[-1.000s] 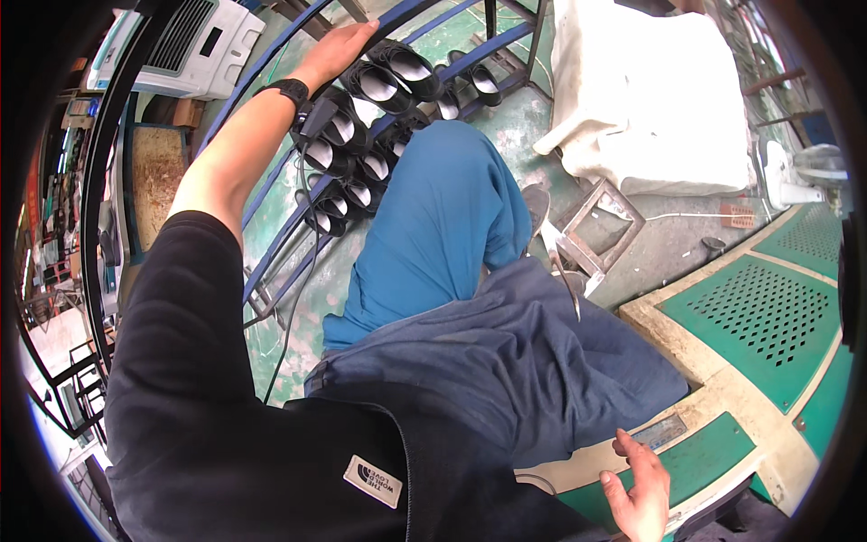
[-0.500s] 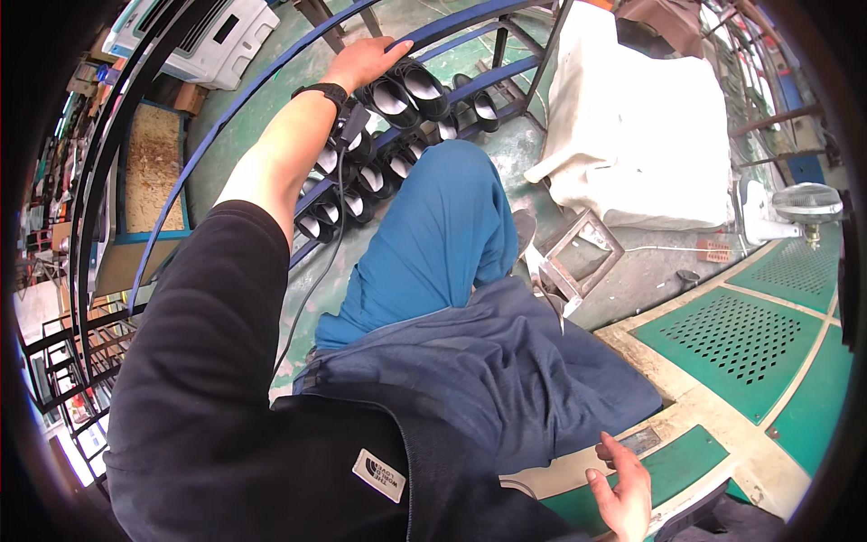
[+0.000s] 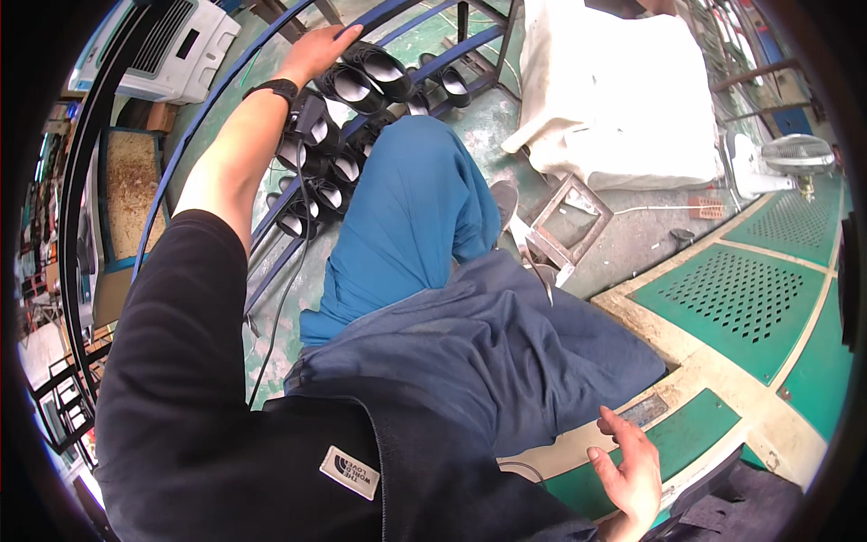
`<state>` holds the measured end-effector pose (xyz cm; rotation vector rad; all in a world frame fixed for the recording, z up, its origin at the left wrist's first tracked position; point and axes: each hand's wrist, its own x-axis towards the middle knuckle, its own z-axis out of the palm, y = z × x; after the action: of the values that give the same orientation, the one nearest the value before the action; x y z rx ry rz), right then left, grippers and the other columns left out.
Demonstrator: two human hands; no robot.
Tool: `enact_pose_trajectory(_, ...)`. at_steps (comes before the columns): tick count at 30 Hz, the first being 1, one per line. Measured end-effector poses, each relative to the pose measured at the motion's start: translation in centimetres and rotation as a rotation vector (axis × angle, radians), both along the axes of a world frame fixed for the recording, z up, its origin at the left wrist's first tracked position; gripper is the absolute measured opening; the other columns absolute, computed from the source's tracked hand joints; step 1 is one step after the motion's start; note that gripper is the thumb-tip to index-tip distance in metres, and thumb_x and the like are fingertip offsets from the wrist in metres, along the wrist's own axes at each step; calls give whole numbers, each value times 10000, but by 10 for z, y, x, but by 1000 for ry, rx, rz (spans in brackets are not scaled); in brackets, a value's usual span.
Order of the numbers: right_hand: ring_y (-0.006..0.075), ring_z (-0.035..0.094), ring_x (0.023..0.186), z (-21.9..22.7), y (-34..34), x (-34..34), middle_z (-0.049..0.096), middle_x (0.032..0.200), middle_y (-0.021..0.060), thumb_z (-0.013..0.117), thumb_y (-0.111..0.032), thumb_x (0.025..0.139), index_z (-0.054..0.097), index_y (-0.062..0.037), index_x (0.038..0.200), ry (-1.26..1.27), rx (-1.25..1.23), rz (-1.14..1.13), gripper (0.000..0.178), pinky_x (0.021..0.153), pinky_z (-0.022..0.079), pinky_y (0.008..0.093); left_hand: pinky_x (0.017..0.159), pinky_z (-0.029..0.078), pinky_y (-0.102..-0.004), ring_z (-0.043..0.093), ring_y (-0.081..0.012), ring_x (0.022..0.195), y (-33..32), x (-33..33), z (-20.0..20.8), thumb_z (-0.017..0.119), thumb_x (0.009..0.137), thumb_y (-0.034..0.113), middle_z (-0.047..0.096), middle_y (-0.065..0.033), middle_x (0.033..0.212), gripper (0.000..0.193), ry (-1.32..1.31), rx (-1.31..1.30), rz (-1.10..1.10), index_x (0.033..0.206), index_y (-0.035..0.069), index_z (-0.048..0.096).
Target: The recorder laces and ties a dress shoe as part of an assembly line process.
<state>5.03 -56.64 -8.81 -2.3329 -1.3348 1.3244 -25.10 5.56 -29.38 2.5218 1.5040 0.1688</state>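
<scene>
At the upper left, my left hand (image 3: 316, 54) is closed over the blue rail (image 3: 384, 14) of a shoe rack, with a black band on its wrist. Beside and below it, several black shoes with pale insoles (image 3: 379, 68) stand in rows on the rack. A black cable (image 3: 301, 194) hangs down past them. My right hand (image 3: 630, 465) is at the lower right, thumb and fingers apart, holding nothing. It is over or beside a narrow green panel (image 3: 691, 429) in a cream frame; I cannot tell whether it touches.
White cloth (image 3: 623, 99) covers a bulky thing ahead. A small square frame (image 3: 571, 217) lies on the floor near my foot. Green perforated panels (image 3: 727, 303) run along the right, with a fan (image 3: 795, 155) beyond. A white-grey machine (image 3: 172, 50) stands at the far left.
The whole view has shifted, so the rack and shoes sit farther left and higher. My left hand stays on the rail. My right hand keeps its open pose.
</scene>
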Motion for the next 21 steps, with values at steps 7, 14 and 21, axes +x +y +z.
enact_pose_trajectory(7, 340, 654, 1028, 1, 2, 2, 682, 1083, 200, 724, -171, 791, 578, -2, 1319, 7, -19, -24, 574, 882, 512, 413, 982, 451, -452, 599, -387, 1154, 5, 4, -4, 351, 940, 693, 667, -208, 1195, 754, 10, -28, 12, 1225, 65, 657)
enact_pose_trajectory(14, 328, 656, 1008, 1, 3, 2, 685, 1074, 188, 731, -131, 773, 582, -6, 1320, 34, 27, -21, 580, 867, 507, 400, 999, 450, -449, 583, -378, 1196, 1, -9, 9, 370, 937, 696, 653, -208, 1234, 765, -23, 24, 28, 1262, 57, 637)
enact_pose_trajectory(21, 281, 675, 971, 0, -10, 3, 700, 1070, 175, 642, -228, 948, 560, -69, 1373, 0, -26, -33, 461, 834, 515, 364, 1021, 458, -437, 617, -346, 1144, -161, 49, 15, 644, 813, 224, 616, -208, 1279, 532, -253, -248, -395, 1314, 61, 573)
